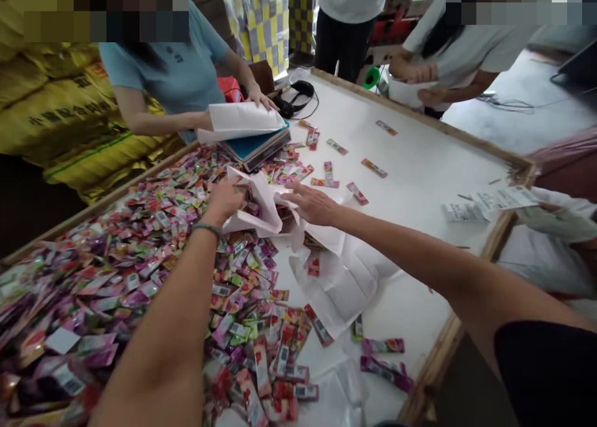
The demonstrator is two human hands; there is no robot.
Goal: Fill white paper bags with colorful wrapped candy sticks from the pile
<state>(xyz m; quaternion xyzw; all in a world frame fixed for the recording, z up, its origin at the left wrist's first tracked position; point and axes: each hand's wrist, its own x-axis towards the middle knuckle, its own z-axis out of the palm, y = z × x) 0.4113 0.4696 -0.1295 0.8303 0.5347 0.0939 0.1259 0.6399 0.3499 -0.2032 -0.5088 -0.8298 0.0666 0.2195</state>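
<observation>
2 hands hold a white bag open over a heap of sachets.

The left hand [227, 198] pinches the bag's [261, 206] crumpled rim, fingers closed on it; the right hand [313, 204] grips the opposite rim, fingers curled loosely. The thin, creased bag sits mid-table at the edge of the colourful sachet pile [130, 259]. To the right, bare white tabletop [420, 166] runs to the wooden edge.

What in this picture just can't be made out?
- Inside of the white bag: head view, hidden by its own folds, the left hand and right hand.
- Print on the sachets: too small, blurred.
- Slips at the table edge: text too small.
- Scale: covered by another person's bag.
</observation>
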